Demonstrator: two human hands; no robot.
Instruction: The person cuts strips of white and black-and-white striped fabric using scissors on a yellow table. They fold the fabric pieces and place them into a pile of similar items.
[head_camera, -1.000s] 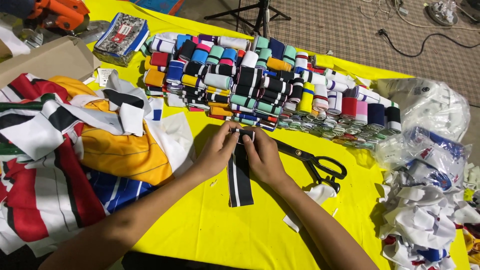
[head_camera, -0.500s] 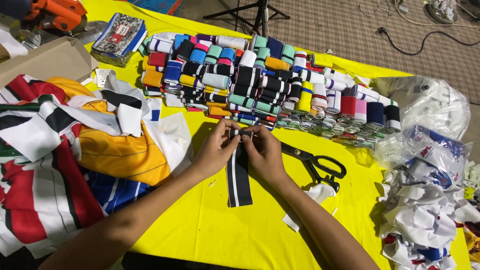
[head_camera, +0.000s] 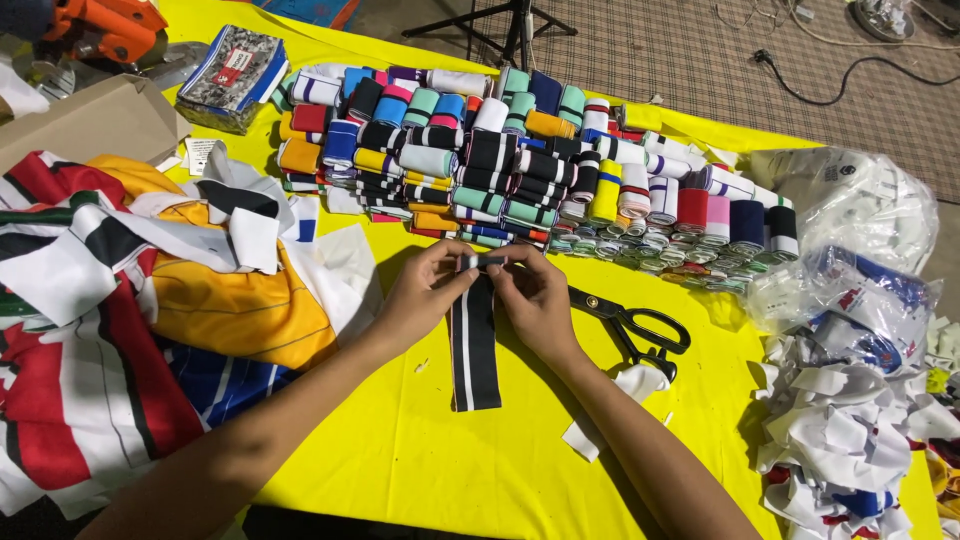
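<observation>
My left hand (head_camera: 425, 290) and right hand (head_camera: 535, 295) meet fingertip to fingertip, pinching the top end of a black-and-white striped band (head_camera: 475, 345) lying on the yellow tabletop (head_camera: 450, 460).

The fabric strip (head_camera: 475, 345) is black with white stripes. The desk (head_camera: 420, 460) is bright yellow. The scissors (head_camera: 635, 325) have black handles. The rolled bands (head_camera: 520, 165) are striped navy, teal, orange, pink and white.
</observation>
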